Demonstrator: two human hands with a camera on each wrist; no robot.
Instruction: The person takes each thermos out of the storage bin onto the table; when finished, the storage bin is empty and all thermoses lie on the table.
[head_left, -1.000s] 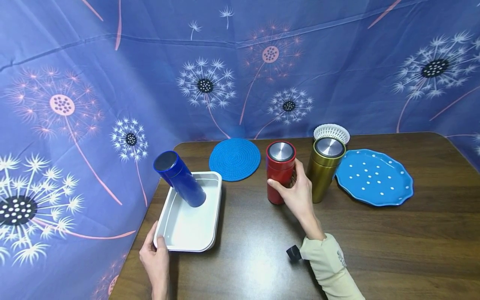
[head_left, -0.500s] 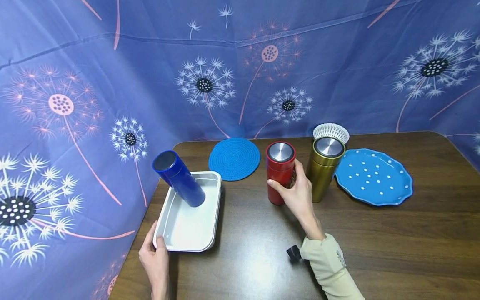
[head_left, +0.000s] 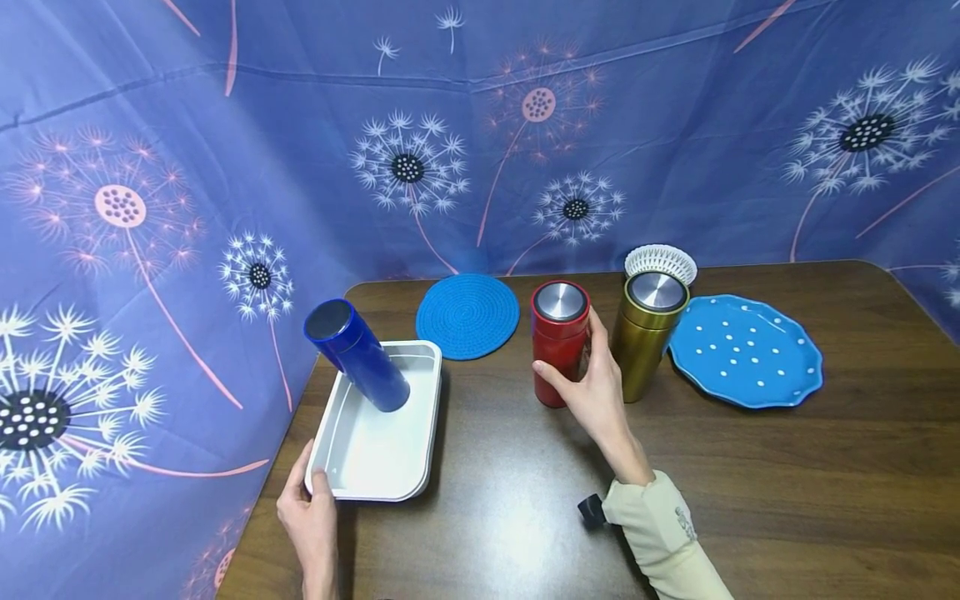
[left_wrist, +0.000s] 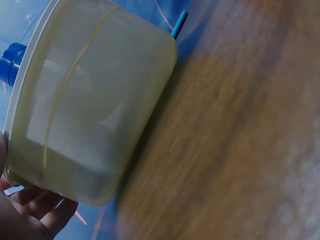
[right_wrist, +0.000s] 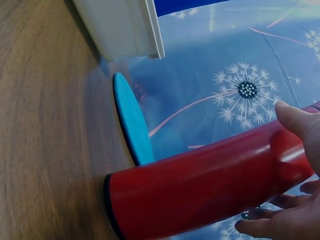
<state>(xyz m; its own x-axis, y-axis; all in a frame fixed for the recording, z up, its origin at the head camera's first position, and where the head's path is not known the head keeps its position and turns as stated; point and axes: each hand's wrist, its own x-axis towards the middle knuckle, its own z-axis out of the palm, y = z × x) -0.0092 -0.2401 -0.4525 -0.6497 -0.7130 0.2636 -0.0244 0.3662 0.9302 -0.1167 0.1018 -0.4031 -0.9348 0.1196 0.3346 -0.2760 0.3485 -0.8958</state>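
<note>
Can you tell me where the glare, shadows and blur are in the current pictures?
Head view: bright glare on the near part of the table, a shadow along the right side of the white container; left wrist view: dim, the container's outer side shaded, the wood grain blurred; right wrist view: soft highlights on the red bottle.

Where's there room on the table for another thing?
Bare tabletop: between the white tray and the right sleeve, and in front of the dotted plate. Crowded: around the gold bottle, with the right hand, red bottle and white basket close.
</note>
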